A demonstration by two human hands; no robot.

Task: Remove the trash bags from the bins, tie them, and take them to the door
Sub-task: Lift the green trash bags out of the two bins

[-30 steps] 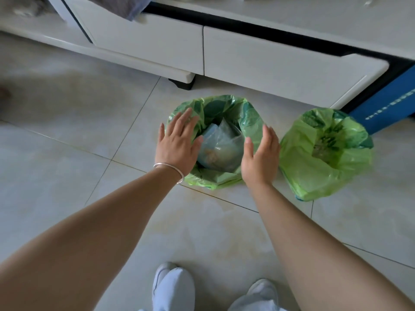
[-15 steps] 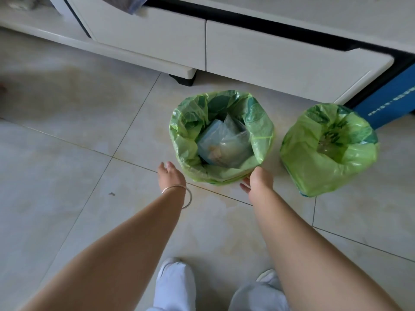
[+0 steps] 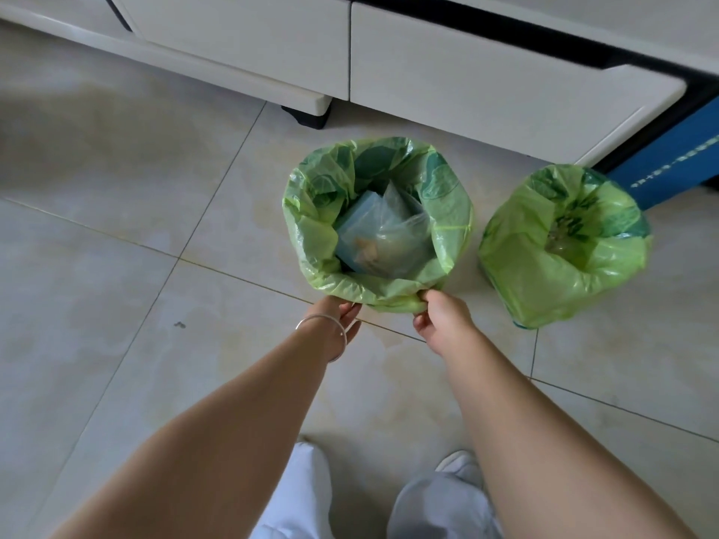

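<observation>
Green bag [image 3: 447,212] holds a bluish plastic bag [image 3: 383,237].

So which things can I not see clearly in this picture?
- Both bins: head view, covered by the green bags and.
- Left hand fingers: under the bag's folded edge, grip unclear.
- Trash in the inner clear bag: blurred by plastic.
- Door: out of frame.

bins hidden under green bags [image 3: 447,223], blue box [image 3: 669,169] cut by edge
</observation>
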